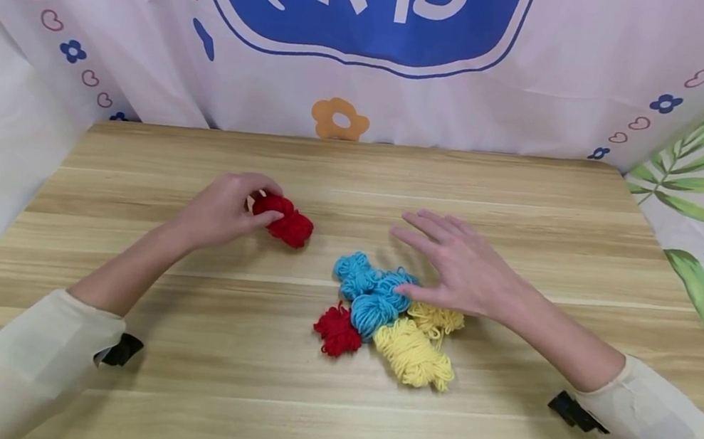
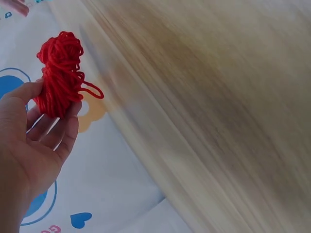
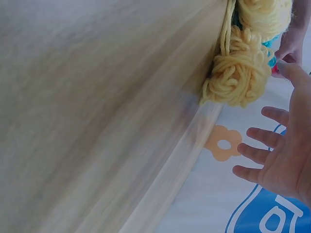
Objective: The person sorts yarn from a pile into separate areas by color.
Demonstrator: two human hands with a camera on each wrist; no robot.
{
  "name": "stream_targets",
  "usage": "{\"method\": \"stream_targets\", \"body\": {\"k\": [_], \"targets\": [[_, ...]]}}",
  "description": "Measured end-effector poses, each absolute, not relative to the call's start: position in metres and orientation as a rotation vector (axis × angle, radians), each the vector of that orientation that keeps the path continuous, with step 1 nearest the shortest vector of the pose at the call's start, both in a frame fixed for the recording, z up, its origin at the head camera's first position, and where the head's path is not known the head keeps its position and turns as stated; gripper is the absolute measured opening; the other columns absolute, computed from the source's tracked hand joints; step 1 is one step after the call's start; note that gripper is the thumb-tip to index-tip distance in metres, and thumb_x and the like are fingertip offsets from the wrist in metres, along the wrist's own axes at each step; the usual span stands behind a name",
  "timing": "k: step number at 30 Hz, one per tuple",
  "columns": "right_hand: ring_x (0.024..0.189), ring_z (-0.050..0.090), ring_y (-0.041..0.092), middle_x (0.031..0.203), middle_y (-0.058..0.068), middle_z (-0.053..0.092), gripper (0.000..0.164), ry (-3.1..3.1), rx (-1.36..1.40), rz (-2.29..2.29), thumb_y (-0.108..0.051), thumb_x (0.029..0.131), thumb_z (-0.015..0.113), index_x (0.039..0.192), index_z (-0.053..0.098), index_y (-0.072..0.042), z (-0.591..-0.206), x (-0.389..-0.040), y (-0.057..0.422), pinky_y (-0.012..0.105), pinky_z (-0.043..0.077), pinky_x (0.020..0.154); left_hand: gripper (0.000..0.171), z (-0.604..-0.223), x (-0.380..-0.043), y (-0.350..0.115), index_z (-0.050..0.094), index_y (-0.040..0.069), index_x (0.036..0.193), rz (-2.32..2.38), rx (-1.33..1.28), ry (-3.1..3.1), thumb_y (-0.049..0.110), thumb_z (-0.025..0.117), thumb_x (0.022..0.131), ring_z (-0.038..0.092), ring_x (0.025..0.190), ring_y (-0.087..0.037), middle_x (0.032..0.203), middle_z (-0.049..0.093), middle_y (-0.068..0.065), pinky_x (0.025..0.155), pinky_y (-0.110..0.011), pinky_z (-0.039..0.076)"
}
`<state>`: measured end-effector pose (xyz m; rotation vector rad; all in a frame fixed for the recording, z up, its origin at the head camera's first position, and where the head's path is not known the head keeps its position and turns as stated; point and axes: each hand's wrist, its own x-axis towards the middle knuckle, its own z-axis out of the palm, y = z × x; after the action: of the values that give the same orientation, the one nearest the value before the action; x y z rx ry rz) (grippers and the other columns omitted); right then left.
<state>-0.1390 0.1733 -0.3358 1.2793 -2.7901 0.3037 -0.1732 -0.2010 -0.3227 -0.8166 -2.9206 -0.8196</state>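
The left hand [image 1: 224, 210] is grasping a red yarn bundle [image 1: 294, 229] far and left of the yarn pile [image 1: 375, 315], seemingly setting it apart and next needing gentle release, while the right hand [image 1: 472, 271] is hovering empty with spread fingers.

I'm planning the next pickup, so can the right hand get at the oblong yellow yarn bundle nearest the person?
Probably yes: the right hand is spread and empty, and nothing covers that oblong yellow yarn bundle. The hand would likely need to draw back past the other yellow bundle first.
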Motion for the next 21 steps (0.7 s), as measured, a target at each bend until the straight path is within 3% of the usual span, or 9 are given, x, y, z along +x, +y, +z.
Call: {"method": "stream_targets", "body": {"k": [14,21], "targets": [[0.147,0.040,0.044,0.159,0.020,0.044,0.084,-2.755,1.337,0.291,-0.064,0.091,0.064,0.155,0.048,-0.011,-0.336,-0.135,0.163,0.065,0.034,0.116,0.026,-0.324,-0.178,-0.214,0.071,-0.005,0.116,-0.803,-0.743,-2.913,0.008,0.076,0.094,0.066,0.085,-0.028,0.102,0.074,-0.019,0.066,-0.035,0.052],[0.146,0.040,0.044,0.158,0.021,0.045,0.085,-2.745,1.350,0.298,-0.064,0.091,0.065,0.154,0.049,-0.010,-0.336,-0.134,0.160,0.065,0.034,0.116,0.026,-0.325,-0.181,-0.222,0.071,-0.003,0.119,-0.856,-0.640,-2.946,0.010,0.073,0.096,0.065,0.093,-0.032,0.108,0.073,-0.020,0.076,-0.043,0.056]]}}
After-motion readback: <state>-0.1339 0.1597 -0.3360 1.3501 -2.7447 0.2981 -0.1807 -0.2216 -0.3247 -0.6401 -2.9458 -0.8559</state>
